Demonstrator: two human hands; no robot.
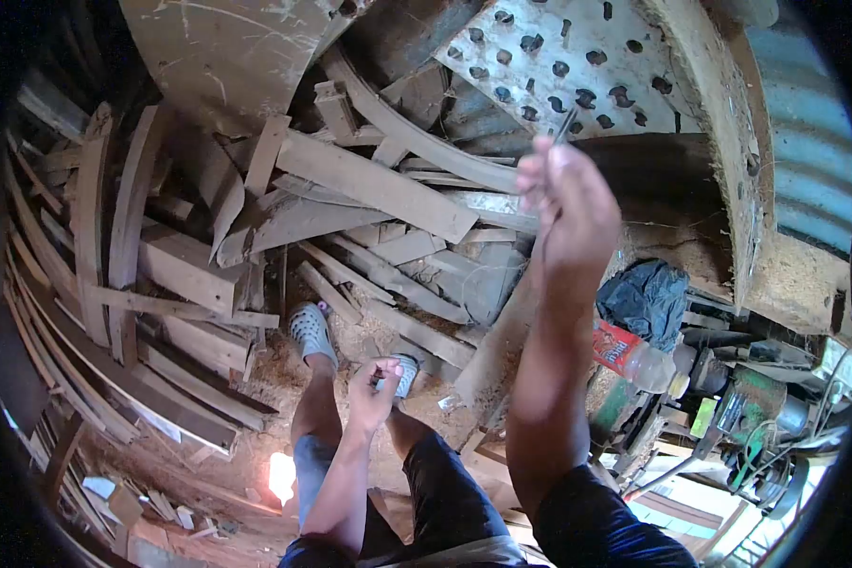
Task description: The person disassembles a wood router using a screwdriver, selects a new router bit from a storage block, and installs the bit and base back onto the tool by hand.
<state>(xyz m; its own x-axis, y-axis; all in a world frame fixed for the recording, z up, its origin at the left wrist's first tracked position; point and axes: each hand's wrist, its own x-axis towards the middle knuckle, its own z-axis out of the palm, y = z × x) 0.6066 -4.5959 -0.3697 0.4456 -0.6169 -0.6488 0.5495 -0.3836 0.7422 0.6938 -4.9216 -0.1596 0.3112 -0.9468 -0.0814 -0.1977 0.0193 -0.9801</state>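
My right hand (pixel 577 194) is raised on an outstretched arm, its fingers pinched on a thin dark metal rod (pixel 566 126) that points up. Just beyond the rod is a pale board (pixel 573 33) full of holes, many with dark shapes in them. Whether the rod touches the board, I cannot tell. Lower down, my left hand (pixel 373 393) hovers in front of my legs with its fingers curled together. Something small and dark shows at its fingertips, too small to name.
Scrap planks (pixel 379 185) and curved wood pieces lie heaped ahead and to the left. A plastic bottle (pixel 648 364) with a red label lies at right beside a black plastic bag (pixel 644 298). Further right stands a greenish machine (pixel 757 407). Corrugated sheet metal (pixel 809 142) forms the wall.
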